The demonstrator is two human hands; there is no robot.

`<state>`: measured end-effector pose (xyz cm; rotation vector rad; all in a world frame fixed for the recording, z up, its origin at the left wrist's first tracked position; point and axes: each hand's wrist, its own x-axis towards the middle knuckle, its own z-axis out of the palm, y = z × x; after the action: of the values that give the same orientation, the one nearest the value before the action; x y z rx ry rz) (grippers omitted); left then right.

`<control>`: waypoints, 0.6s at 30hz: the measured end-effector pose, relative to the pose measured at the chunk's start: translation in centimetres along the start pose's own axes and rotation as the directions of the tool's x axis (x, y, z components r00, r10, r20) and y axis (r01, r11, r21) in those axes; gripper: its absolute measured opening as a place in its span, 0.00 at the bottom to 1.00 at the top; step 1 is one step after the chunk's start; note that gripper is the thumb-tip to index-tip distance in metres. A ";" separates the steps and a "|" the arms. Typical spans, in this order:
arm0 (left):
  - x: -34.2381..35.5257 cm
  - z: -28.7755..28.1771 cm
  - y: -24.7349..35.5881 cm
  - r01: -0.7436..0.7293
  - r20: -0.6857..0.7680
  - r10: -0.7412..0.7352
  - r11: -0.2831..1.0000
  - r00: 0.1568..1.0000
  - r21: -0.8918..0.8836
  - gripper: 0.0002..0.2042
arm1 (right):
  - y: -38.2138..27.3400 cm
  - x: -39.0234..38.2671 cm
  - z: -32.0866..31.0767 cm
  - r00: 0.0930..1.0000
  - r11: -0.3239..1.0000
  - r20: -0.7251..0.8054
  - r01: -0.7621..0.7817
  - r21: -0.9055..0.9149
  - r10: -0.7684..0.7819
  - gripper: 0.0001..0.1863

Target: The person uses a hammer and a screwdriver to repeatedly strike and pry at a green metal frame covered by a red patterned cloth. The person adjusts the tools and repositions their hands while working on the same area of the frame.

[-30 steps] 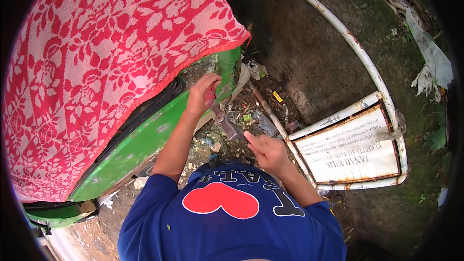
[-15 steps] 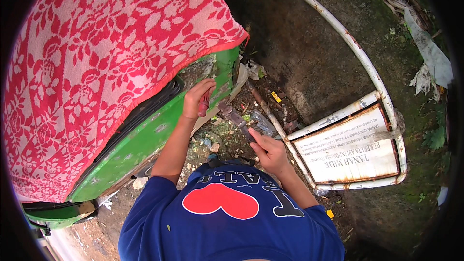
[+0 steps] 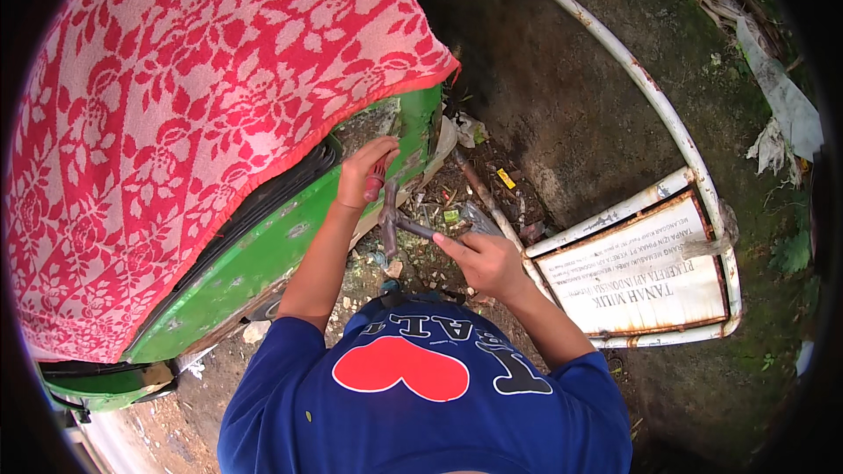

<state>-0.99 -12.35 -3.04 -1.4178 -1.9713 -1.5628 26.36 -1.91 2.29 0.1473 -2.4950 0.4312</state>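
Observation:
My left hand (image 3: 362,174) is closed around the red, ridged handle of what looks like a screwdriver (image 3: 375,186); its shaft and tip are hidden by the hand and the green panel. That hand is up against the worn edge of the green body panel (image 3: 290,233), where paint is chipped. In my right hand (image 3: 486,262) is a hammer (image 3: 389,221), gripped by its dark handle with the forefinger stretched along it. The rusty hammer head is just beside the butt of the red handle; I cannot tell whether they touch.
A red and pale flowered cloth (image 3: 219,105) drapes over the green body on the left. To the right leans a white, rusty curved pipe frame (image 3: 632,70) with a sign board (image 3: 632,272). Rubble and litter (image 3: 430,272) cover the ground between; a thin rusty pipe (image 3: 479,184) slants there.
The hammer has swung left, and its head has turned and come close to the red handle. My left hand has stayed nearly in place, shifting slightly to the right.

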 end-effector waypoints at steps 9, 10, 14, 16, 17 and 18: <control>0.3 -0.1 -0.2 -0.052 -0.008 0.052 0.999 0.999 0.000 0.12 | -1.5 0.4 0.0 0.998 0.991 0.048 0.029 0.132 -0.036 0.30; 0.2 -0.2 0.3 -0.042 0.012 0.042 0.999 0.999 0.006 0.11 | -1.7 0.4 0.0 0.997 0.986 0.009 0.071 0.148 -0.073 0.30; 0.2 -0.2 0.4 0.002 -0.013 -0.002 1.000 1.000 -0.001 0.11 | -1.4 0.2 0.8 1.000 0.994 -0.002 0.020 0.111 -0.020 0.33; -0.2 -0.3 0.6 -0.003 0.003 0.003 1.000 1.000 -0.009 0.10 | -1.2 -0.2 0.8 0.998 0.998 0.056 -0.033 0.062 0.029 0.33; -0.1 -0.3 0.7 -0.006 0.008 0.006 1.000 1.000 -0.011 0.10 | -1.3 -0.3 0.5 1.000 0.988 0.011 -0.014 0.151 0.012 0.33; 0.0 -0.3 0.5 -0.023 0.006 0.023 1.000 1.000 0.002 0.10 | -1.3 -0.1 0.5 1.000 0.989 -0.003 0.018 0.149 -0.018 0.33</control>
<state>-0.67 -12.67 -2.59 -1.4410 -1.9525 -1.5476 26.42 -3.29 2.16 0.2287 -2.4575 0.6103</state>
